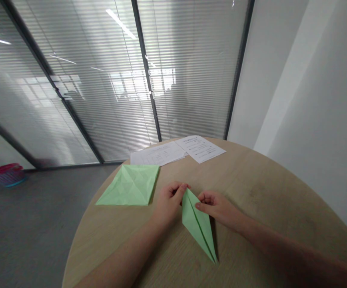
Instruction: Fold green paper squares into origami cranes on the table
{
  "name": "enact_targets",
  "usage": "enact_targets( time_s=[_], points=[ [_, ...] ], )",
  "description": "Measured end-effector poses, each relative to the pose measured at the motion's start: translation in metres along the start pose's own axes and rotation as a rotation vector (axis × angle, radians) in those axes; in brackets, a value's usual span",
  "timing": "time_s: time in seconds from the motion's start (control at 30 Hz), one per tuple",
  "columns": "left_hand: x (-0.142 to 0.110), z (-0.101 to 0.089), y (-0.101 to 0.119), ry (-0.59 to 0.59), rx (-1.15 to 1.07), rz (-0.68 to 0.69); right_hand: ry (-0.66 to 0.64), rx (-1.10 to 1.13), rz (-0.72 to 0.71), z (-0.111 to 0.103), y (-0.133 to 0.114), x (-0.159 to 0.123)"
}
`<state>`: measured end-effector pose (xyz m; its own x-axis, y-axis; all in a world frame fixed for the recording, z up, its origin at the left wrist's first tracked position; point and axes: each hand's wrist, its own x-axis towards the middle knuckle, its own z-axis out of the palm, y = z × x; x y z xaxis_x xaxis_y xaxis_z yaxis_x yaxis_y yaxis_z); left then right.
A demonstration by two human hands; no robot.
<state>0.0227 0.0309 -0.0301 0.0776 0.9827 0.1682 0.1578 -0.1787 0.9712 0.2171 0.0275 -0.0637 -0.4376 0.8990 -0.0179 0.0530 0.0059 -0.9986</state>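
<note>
Here, left hand (170, 199) and right hand (217, 205) pinch kite-shaped green paper (192, 220) — printed sheets (201, 149) beyond, illegibly small.

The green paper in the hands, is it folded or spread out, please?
Folded: the green paper is a pointed kite shape with a seam running down its length.

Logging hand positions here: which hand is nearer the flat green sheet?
Left. The left hand is just right of the flat green sheet; the right hand is farther right, touching the folded green paper.
</note>
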Motion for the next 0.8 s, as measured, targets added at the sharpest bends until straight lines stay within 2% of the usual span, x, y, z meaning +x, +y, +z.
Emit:
enact_targets(
  time_s=[0.23,0.4,0.5,0.67,0.73,0.8],
  points=[
    [0.0,-0.002,0.007,0.091,-0.037,0.016,-0.059,-0.187,0.035,0.001,-0.011,-0.008],
    [-0.001,-0.001,0.008,0.114,-0.046,0.012,-0.047,-0.138,0.129,0.005,-0.009,-0.006],
    [-0.001,0.0,0.003,0.027,-0.059,-0.034,0.061,-0.065,0.131,0.006,-0.004,-0.003],
    [-0.001,0.001,-0.006,-0.282,0.141,0.001,0.172,0.053,0.093,0.003,0.004,0.001],
    [-0.001,0.002,-0.007,-0.305,0.175,0.021,0.183,0.06,0.071,0.003,0.005,0.001],
    [-0.001,0.002,-0.007,-0.27,0.195,0.018,0.163,0.065,0.066,0.003,0.004,0.001]
  ],
)
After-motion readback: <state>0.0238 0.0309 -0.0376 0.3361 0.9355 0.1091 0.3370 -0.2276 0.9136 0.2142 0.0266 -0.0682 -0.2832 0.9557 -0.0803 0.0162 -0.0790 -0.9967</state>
